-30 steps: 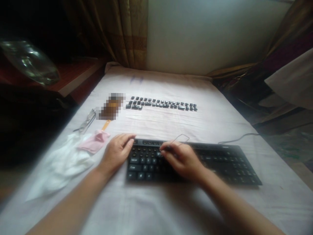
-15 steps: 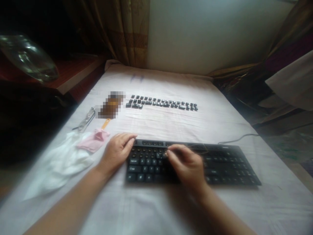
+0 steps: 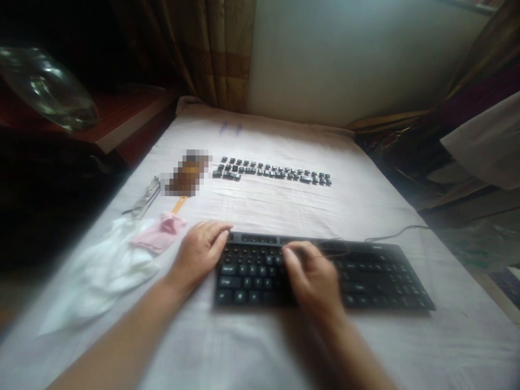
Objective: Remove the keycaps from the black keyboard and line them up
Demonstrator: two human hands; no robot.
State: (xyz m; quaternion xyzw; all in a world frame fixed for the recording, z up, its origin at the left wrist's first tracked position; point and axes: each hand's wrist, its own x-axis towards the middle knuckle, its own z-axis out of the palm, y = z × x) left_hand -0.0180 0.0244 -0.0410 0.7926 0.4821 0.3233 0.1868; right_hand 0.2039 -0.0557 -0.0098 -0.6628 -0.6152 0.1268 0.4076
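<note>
Resting unclenched left hand (image 3: 203, 246) at ten-o'clock corner of computer keyboard (image 3: 376, 277); pinching wire loop (image 3: 348, 248) in right hand (image 3: 313, 275), apparently working keycaps (image 3: 252, 270); calling for steady bracing.

At lower centre, the right hand (image 3: 314, 276) hides part of the keyboard (image 3: 252, 283) from me; left of centre, pixelation blurs a brown item (image 3: 187, 179) beyond my telling.
</note>
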